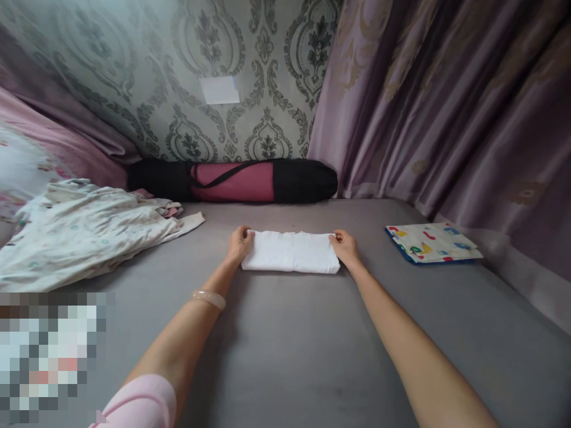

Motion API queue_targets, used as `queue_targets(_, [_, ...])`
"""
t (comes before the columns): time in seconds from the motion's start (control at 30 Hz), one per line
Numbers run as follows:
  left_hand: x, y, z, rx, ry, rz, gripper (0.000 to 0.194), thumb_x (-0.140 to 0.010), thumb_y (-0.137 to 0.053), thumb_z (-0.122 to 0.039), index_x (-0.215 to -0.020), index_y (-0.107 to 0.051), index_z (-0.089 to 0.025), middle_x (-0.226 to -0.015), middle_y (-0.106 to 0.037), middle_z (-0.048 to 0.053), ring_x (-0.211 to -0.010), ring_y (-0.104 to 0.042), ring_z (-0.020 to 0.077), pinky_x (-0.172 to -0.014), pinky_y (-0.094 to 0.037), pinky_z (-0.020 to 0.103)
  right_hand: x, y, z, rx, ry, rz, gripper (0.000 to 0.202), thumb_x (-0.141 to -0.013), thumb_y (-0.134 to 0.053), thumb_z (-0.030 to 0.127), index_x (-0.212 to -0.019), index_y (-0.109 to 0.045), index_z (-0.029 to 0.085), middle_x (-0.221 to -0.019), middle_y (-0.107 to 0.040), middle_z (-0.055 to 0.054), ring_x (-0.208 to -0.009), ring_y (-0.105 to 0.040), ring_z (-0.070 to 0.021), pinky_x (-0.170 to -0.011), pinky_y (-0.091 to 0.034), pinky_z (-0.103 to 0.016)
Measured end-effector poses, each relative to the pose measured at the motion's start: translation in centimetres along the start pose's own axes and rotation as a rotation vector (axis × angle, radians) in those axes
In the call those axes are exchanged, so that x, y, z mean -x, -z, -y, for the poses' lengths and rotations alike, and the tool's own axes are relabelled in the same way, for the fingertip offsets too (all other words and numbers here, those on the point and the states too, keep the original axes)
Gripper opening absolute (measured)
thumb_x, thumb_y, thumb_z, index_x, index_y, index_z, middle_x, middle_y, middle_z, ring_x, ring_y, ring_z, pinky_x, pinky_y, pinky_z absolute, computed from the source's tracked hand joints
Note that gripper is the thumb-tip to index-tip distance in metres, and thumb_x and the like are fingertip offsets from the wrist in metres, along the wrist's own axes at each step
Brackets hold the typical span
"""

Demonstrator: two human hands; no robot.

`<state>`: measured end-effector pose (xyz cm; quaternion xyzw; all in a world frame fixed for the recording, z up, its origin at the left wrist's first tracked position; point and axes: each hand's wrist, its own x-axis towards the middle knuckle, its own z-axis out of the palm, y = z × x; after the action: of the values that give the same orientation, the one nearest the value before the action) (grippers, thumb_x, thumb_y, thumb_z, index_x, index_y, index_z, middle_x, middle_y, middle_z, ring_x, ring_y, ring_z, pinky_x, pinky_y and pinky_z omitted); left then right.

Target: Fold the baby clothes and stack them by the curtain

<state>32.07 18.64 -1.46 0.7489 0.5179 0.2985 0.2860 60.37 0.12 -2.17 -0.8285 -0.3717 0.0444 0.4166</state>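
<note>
A white cloth [289,252], folded into a wide flat rectangle, lies on the grey bed sheet [285,333] in front of me. Its far left corner is pinched by my left hand [241,244], thumb on top. My right hand [345,246] grips the far right corner in the same way. Both forearms reach forward, and a pale bangle [209,299] circles the left one. Whether the cloth is a garment or a towel cannot be made out.
At left lies a rumpled patterned cloth [89,226]. A folded colourful print cloth [432,242] rests at right. Against the wallpapered wall lies a long black and maroon bag [234,181]. Purple curtains [401,101] hang on the right. The lower left corner is pixelated.
</note>
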Motion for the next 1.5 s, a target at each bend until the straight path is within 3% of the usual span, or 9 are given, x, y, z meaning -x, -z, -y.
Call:
queue_targets(0.1, [0.2, 0.4, -0.3, -0.041, -0.003, -0.018, 0.035, -0.086, -0.052, -0.031, -0.114, -0.059, -0.011, -0.101, -0.066, 0.013, -0.09, -0.063, 0.0218, -0.084, -0.049, 0.034, -0.1, 0.4, 0.4, 0.066, 0.015, 0.023, 0.024, -0.085, -0.057, 0.028, -0.103, -0.066, 0.016, -0.093, -0.073, -0.01, -0.085, -0.068, -0.0199, -0.079, -0.051, -0.031])
queue_targets(0.23, [2.2, 1.7, -1.6, -0.22, -0.198, -0.108, 0.035, -0.09, -0.048, -0.033, -0.117, -0.056, -0.012, -0.115, -0.061, 0.018, -0.103, -0.061, 0.026, -0.091, -0.047, 0.04, 0.6, 1.6, 2.5, 0.231, 0.015, 0.067, 0.028, -0.09, -0.05, 0.026, -0.11, -0.064, 0.012, -0.105, -0.07, -0.017, -0.097, -0.066, -0.0252, -0.084, -0.049, -0.035])
queue_targets(0.33, [5.1, 1.9, -3.2, -0.324, -0.417, -0.013, 0.033, -0.094, -0.043, -0.033, -0.12, -0.054, -0.016, -0.118, -0.062, 0.015, -0.112, -0.058, 0.0271, -0.097, -0.044, 0.043, 3.0, 1.7, 5.7, 0.385, 0.238, 0.024, 0.036, -0.095, -0.038, 0.022, -0.119, -0.06, 0.011, -0.122, -0.063, -0.02, -0.115, -0.058, -0.0294, -0.097, -0.041, -0.043])
queue_targets(0.47, [8.5, 0.4, -5.4, -0.415, -0.603, 0.212, 0.038, -0.097, -0.034, -0.027, -0.129, -0.049, -0.014, -0.135, -0.055, 0.015, -0.13, -0.047, 0.0267, -0.108, -0.035, 0.045, 7.5, -0.3, 9.7, 0.385, 0.575, 0.318, 0.047, -0.097, -0.026, 0.025, -0.134, -0.051, 0.01, -0.14, -0.052, -0.015, -0.135, -0.04, -0.0257, -0.113, -0.025, -0.043])
queue_targets(0.57, [9.2, -0.9, -6.2, -0.496, -0.558, 0.284, 0.045, -0.099, -0.027, -0.027, -0.138, -0.043, -0.012, -0.146, -0.045, 0.015, -0.139, -0.036, 0.0268, -0.114, -0.027, 0.046, 9.3, -2.0, 10.9, 0.401, 0.598, 0.481, 0.054, -0.097, -0.025, 0.029, -0.144, -0.039, 0.005, -0.151, -0.038, -0.014, -0.143, -0.025, -0.0249, -0.118, -0.014, -0.043])
queue_targets(0.83, [7.4, -1.8, -5.8, -0.532, -0.416, 0.402, 0.054, -0.098, -0.029, -0.039, -0.146, -0.036, -0.015, -0.154, -0.032, 0.015, -0.143, -0.025, 0.0329, -0.114, -0.022, 0.052, 6.8, -3.0, 8.8, 0.404, 0.588, 0.595, 0.061, -0.097, -0.018, 0.039, -0.15, -0.03, 0.012, -0.156, -0.027, -0.011, -0.145, -0.022, -0.023, -0.118, -0.013, -0.045])
queue_targets(1.03, [6.3, -2.1, -4.9, -0.484, -0.382, 0.324, 0.053, -0.097, -0.03, -0.043, -0.143, -0.041, -0.018, -0.151, -0.037, 0.014, -0.141, -0.029, 0.034, -0.113, -0.021, 0.053, 5.4, -2.6, 7.8, 0.399, 0.597, 0.653, 0.061, -0.097, -0.017, 0.038, -0.151, -0.028, 0.012, -0.158, -0.024, -0.01, -0.146, -0.017, -0.0227, -0.118, -0.011, -0.046])
queue_targets(1.33, [5.3, -1.3, -3.1, -0.486, -0.347, 0.342, 0.057, -0.097, -0.029, -0.051, -0.145, -0.038, -0.021, -0.156, -0.028, 0.013, -0.145, -0.021, 0.0295, -0.116, -0.012, 0.053, 3.3, -1.0, 5.3, 0.419, 0.555, 0.62, 0.06, -0.098, -0.013, 0.036, -0.15, -0.03, 0.011, -0.158, -0.024, -0.009, -0.146, -0.018, -0.0216, -0.119, -0.011, -0.044])
queue_targets(1.5, [4.6, -0.1, -1.2, -0.434, -0.428, 0.429, 0.06, -0.097, -0.026, -0.051, -0.148, -0.035, -0.021, -0.158, -0.023, 0.01, -0.147, -0.013, 0.0249, -0.118, -0.007, 0.048, 2.5, 0.0, 3.1, 0.42, 0.558, 0.567, 0.058, -0.098, -0.016, 0.035, -0.15, -0.032, 0.014, -0.157, -0.028, -0.008, -0.146, -0.018, -0.0215, -0.119, -0.012, -0.046])
